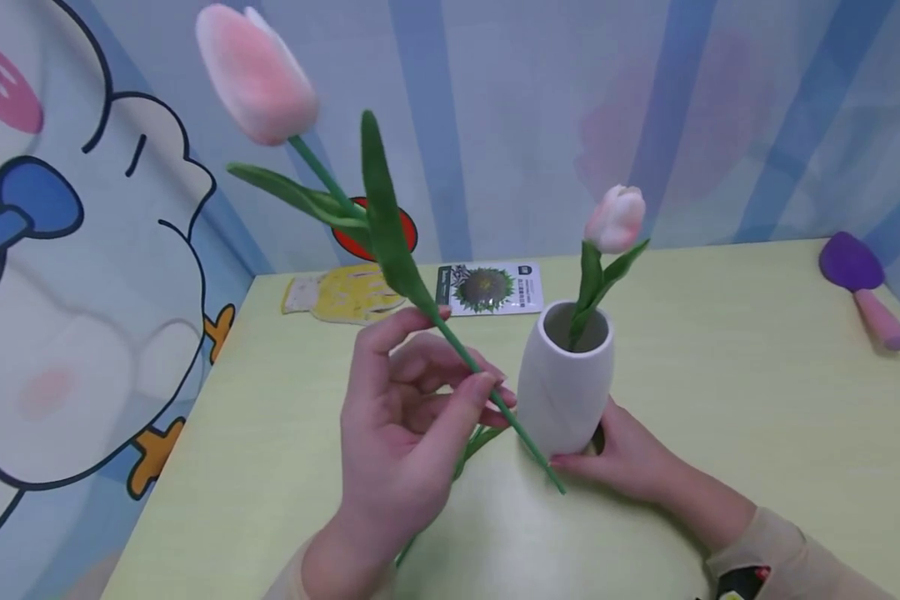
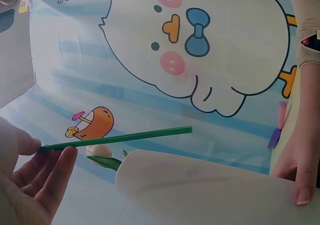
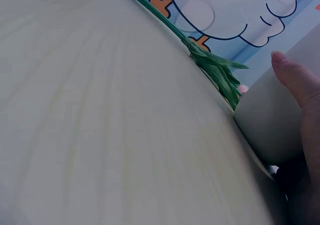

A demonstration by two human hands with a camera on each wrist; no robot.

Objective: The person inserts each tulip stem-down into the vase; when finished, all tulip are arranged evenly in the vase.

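My left hand [image 1: 408,417] pinches the green stem of a pink artificial tulip [image 1: 261,79] between thumb and fingers. The bloom points up and to the left, and the stem's lower end slants down in front of a white vase [image 1: 566,396]. In the vase stands another, paler tulip [image 1: 617,221]. My right hand [image 1: 637,458] grips the vase low on its right side, thumb at the front; its other fingers are mostly hidden. Partly behind my left hand, green leaves [image 3: 217,75] and a stem lie on the table; their bloom is mostly hidden.
A yellow-and-white glove [image 1: 356,293] and a seed packet [image 1: 489,288] lie at the table's back edge. A toy trowel [image 1: 855,271] with purple blade and pink handle lies at the far right. Cartoon-printed walls [image 1: 510,125] border the table's back and left.
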